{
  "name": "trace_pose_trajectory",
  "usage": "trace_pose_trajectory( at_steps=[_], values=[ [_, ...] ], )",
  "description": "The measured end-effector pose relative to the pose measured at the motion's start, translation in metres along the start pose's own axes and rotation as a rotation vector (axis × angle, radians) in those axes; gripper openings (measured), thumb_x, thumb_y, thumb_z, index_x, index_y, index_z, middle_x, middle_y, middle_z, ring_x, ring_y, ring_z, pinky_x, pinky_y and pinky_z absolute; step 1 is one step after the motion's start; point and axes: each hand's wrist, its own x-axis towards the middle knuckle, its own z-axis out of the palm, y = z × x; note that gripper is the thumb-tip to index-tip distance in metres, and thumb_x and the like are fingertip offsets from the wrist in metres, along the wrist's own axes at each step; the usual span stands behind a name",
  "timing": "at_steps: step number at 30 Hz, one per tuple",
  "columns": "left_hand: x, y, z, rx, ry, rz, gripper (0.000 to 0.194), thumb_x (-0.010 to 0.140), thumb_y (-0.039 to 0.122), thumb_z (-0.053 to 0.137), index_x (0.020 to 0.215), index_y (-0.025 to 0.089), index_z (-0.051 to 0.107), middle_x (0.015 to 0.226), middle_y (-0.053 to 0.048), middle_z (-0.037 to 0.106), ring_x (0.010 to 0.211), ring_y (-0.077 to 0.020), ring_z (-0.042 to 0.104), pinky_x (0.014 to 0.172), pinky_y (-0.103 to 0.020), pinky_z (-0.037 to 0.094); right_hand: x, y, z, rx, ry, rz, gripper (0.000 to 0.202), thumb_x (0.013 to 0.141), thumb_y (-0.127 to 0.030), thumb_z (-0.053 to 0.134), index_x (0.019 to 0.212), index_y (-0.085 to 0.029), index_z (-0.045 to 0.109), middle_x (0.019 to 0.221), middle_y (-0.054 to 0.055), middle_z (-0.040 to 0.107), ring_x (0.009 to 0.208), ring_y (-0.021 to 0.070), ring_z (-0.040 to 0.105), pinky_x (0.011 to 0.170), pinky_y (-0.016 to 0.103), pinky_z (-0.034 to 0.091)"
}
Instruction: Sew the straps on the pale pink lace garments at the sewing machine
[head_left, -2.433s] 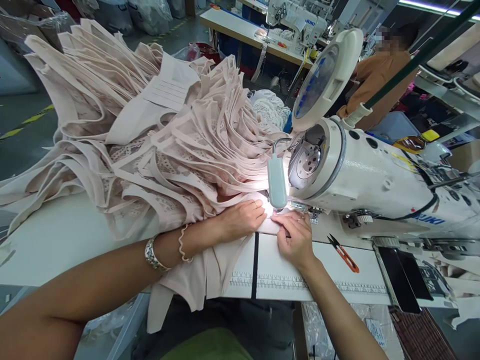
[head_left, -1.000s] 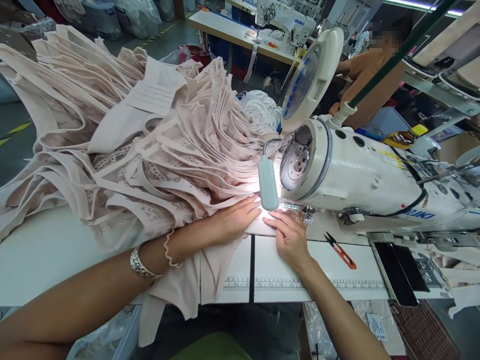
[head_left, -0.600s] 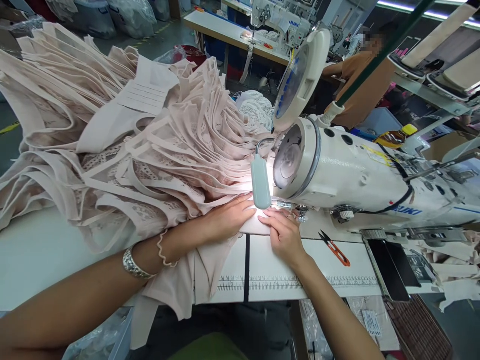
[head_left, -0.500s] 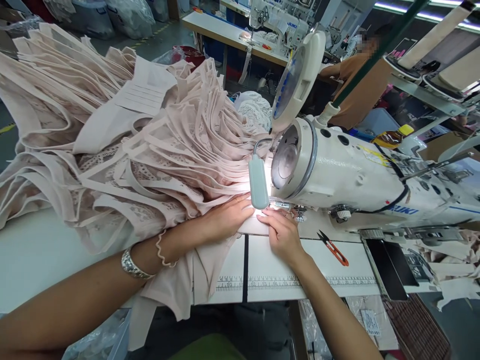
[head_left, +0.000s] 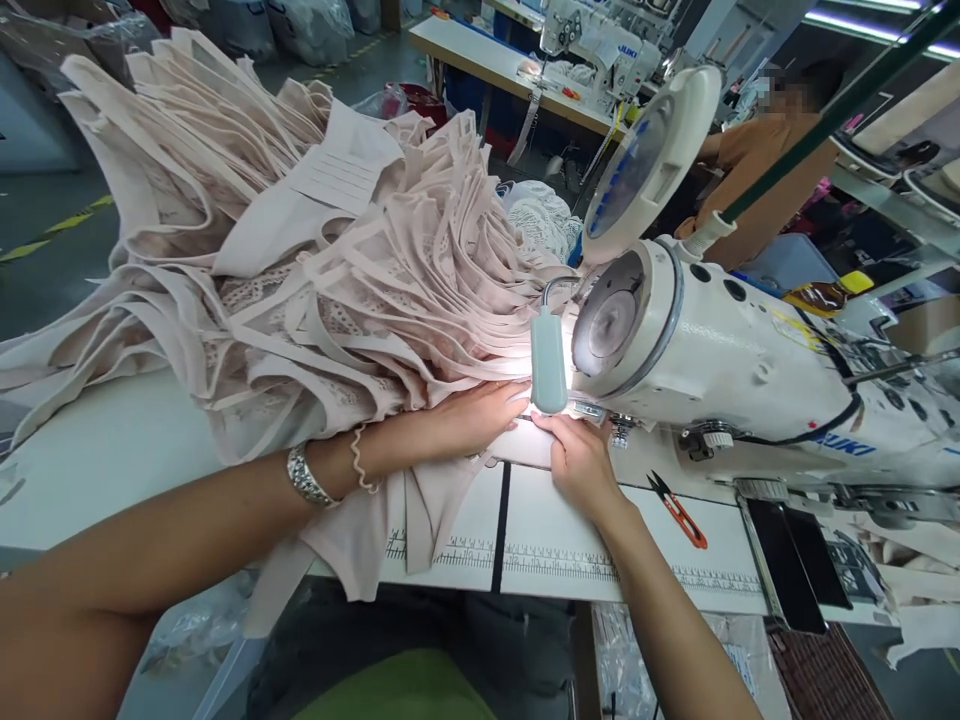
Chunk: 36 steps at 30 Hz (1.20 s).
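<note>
Under the sewing machine's head point(head_left: 637, 310), both hands are at the lit edge of a pale pink garment point(head_left: 352, 550). My left hand point(head_left: 480, 415) lies over the fabric, fingers stretched toward the needle area. My right hand point(head_left: 585, 460) is closed, fingers bent and pressed onto the cloth edge just right of the left fingertips. A small grey-green lamp point(head_left: 549, 360) hangs in front of the needle and hides it. Part of the garment hangs over the table's front edge. A big heap of pale pink lace garments point(head_left: 375, 280) rises behind my left arm.
Orange-handled thread snips point(head_left: 679, 512) lie right of my right hand. A ruler strip point(head_left: 555, 562) runs along the table's front. A dark phone-like slab point(head_left: 784, 565) is at the right. Beyond stand another sewing table point(head_left: 480, 65) and a person in brown point(head_left: 765, 180).
The view has shifted, so most things sit further right in the picture. Both hands remain at the garment edge under the lamp, nearly unchanged in pose.
</note>
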Motion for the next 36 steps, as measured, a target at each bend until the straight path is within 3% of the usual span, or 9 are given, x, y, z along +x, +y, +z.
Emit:
trace_pose_trajectory(
  at_steps=[6,9,12,16,21,25,28,32,36],
  values=[
    [0.004,0.008,-0.012,-0.098,-0.001,-0.097,0.015,0.099,0.025,0.044,0.105,0.017,0.056,0.112,-0.007,0.067,0.101,-0.0207,0.063,0.094,-0.031,0.049,0.001,0.005,0.003,-0.066,-0.019,-0.067,0.052,0.086,-0.004,0.034,0.124,-0.02,0.067,0.111,0.006,0.073,0.107,0.0198,0.062,0.1,0.035,0.044],
    [0.005,0.008,-0.014,-0.144,0.009,-0.133,0.026,0.102,0.036,0.038,0.099,0.019,0.058,0.104,-0.006,0.069,0.094,-0.0201,0.064,0.089,-0.03,0.05,0.001,0.006,0.004,-0.13,-0.03,-0.104,0.053,0.086,-0.001,0.034,0.125,-0.017,0.065,0.113,0.007,0.073,0.109,0.022,0.061,0.104,0.039,0.039],
    [0.007,0.006,-0.014,-0.13,-0.024,-0.171,0.025,0.1,0.035,0.041,0.098,0.019,0.059,0.103,-0.005,0.069,0.088,-0.0194,0.064,0.081,-0.029,0.05,0.001,0.006,0.006,-0.172,-0.016,-0.097,0.054,0.083,0.0,0.034,0.125,-0.017,0.063,0.118,0.01,0.072,0.11,0.0252,0.06,0.107,0.047,0.033],
    [0.007,0.005,-0.016,-0.075,-0.082,-0.232,0.018,0.096,0.028,0.045,0.1,0.018,0.06,0.106,-0.006,0.068,0.088,-0.0203,0.063,0.075,-0.029,0.05,0.002,0.004,0.008,-0.195,-0.007,-0.056,0.057,0.079,0.001,0.035,0.126,-0.016,0.061,0.113,0.012,0.071,0.108,0.0268,0.06,0.103,0.047,0.035],
    [0.004,0.007,-0.011,-0.064,0.064,-0.174,0.025,0.102,0.024,0.034,0.111,0.019,0.056,0.106,-0.005,0.067,0.09,-0.0173,0.062,0.083,-0.027,0.049,0.009,0.006,0.012,-0.279,-0.021,0.075,0.05,0.08,-0.007,0.037,0.122,-0.017,0.064,0.079,0.01,0.071,0.083,0.0264,0.062,0.09,0.042,0.042],
    [0.001,0.002,0.007,0.225,0.058,-0.009,0.03,0.095,0.004,0.032,0.085,0.015,0.058,0.089,-0.009,0.066,0.081,-0.0184,0.06,0.076,-0.028,0.049,0.013,0.005,0.014,-0.322,-0.062,0.198,0.044,0.084,-0.01,0.037,0.11,-0.021,0.07,0.071,0.01,0.067,0.07,0.0245,0.06,0.082,0.04,0.042],
    [0.0,-0.001,0.014,0.383,0.038,0.045,0.032,0.088,-0.002,0.033,0.076,0.014,0.057,0.081,-0.011,0.064,0.078,-0.0199,0.06,0.074,-0.031,0.05,0.013,-0.002,0.011,-0.292,-0.004,0.219,0.041,0.088,-0.012,0.035,0.104,-0.023,0.071,0.075,0.01,0.068,0.072,0.024,0.06,0.081,0.039,0.041],
    [0.005,-0.002,0.011,0.181,0.095,-0.082,0.017,0.098,0.023,0.044,0.1,0.016,0.06,0.102,-0.008,0.065,0.096,-0.0212,0.061,0.089,-0.034,0.051,0.013,-0.01,0.006,-0.286,0.074,0.094,0.04,0.088,-0.009,0.033,0.092,-0.024,0.07,0.072,0.008,0.065,0.079,0.0241,0.057,0.08,0.036,0.042],
    [0.006,-0.008,0.011,0.033,0.089,-0.092,0.029,0.097,0.035,0.049,0.119,0.017,0.055,0.126,-0.01,0.058,0.117,-0.0245,0.054,0.102,-0.038,0.045,0.012,-0.008,0.004,-0.267,0.011,-0.002,0.04,0.087,-0.004,0.032,0.085,-0.021,0.068,0.07,0.007,0.062,0.078,0.0229,0.056,0.079,0.035,0.044]
  ],
)
